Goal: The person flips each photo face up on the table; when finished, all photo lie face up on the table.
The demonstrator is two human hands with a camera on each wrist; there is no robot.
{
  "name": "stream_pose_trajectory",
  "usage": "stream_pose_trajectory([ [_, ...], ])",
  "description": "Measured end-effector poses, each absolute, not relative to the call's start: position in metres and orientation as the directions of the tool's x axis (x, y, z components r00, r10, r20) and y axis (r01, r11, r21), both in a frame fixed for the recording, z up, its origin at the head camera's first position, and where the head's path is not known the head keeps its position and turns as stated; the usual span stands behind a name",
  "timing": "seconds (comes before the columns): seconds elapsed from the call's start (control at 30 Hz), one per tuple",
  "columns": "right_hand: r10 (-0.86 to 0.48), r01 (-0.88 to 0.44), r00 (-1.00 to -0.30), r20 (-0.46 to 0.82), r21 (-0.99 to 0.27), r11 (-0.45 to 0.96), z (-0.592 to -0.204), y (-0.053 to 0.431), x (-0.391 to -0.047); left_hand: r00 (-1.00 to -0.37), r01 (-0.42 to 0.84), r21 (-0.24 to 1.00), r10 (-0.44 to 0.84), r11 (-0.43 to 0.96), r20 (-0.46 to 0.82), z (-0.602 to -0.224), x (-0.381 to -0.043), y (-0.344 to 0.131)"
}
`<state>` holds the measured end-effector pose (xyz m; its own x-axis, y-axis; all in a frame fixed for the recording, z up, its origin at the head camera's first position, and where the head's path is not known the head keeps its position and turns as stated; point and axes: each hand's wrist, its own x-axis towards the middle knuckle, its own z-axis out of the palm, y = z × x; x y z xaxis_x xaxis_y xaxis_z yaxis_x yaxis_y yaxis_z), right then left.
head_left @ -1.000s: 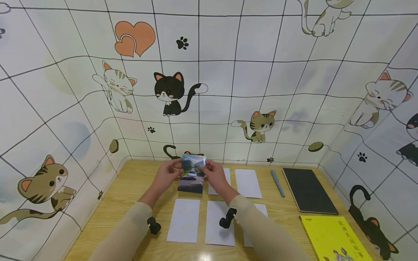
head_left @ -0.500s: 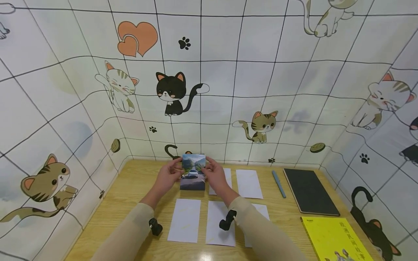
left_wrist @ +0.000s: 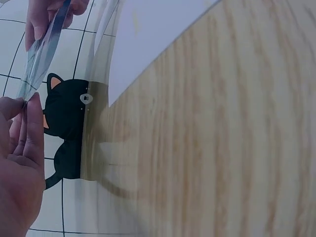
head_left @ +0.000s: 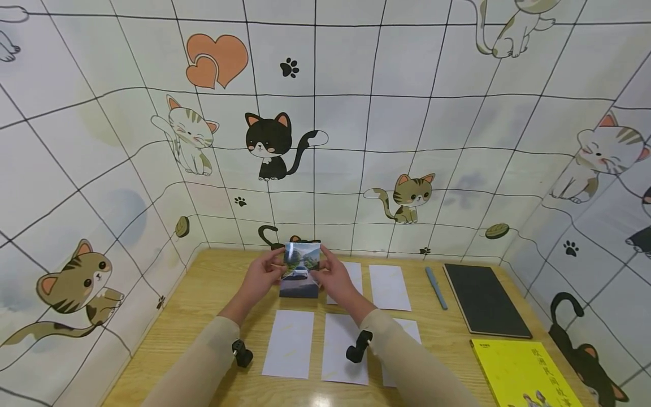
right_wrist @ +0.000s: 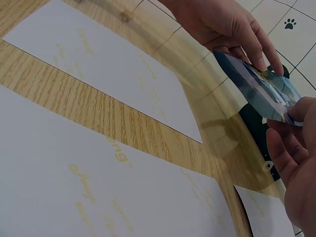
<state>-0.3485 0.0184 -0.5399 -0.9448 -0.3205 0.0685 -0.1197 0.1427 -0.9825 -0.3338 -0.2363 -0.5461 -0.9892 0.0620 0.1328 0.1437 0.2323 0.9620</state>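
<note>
A glossy photo print (head_left: 300, 285) of a car on a road is held up above the far part of the table, picture side facing the head camera. My left hand (head_left: 260, 277) pinches its left edge and my right hand (head_left: 335, 277) pinches its right edge. In the left wrist view the photo (left_wrist: 45, 54) appears nearly edge-on, between thumb and fingers of the left hand (left_wrist: 22, 148). From the right wrist, the photo (right_wrist: 261, 89) tilts over the wood, the right hand (right_wrist: 301, 158) at its near edge and the left hand (right_wrist: 232, 29) at the other.
Several white sheets lie in two rows, such as this front-left paper (head_left: 288, 343) and a back-right paper (head_left: 389, 287). To the right are a blue pen (head_left: 435, 288), a black notebook (head_left: 485, 299) and a yellow book (head_left: 524, 370). A cat-patterned wall covering (head_left: 335, 124) surrounds the wooden table (head_left: 188, 305).
Between my two hands the photo has straightened from a slight slant and tilted a little, with a bright glare now across its top. The head view has shifted slightly.
</note>
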Motion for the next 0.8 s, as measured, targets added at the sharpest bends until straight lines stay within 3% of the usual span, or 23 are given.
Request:
stream_pose_trajectory([
  [0.47,-0.312,-0.119,-0.948,0.059,-0.977,0.176,-0.549,0.019,-0.354,-0.987,0.088,0.971,0.150,0.224,0.055,-0.551,-0.337,-0.240],
  [0.8,-0.398,-0.080,-0.917,-0.020,-0.969,0.233,-0.544,0.025,-0.356,-0.969,0.075,0.965,0.245,0.251,0.011,-0.555,-0.345,-0.255],
])
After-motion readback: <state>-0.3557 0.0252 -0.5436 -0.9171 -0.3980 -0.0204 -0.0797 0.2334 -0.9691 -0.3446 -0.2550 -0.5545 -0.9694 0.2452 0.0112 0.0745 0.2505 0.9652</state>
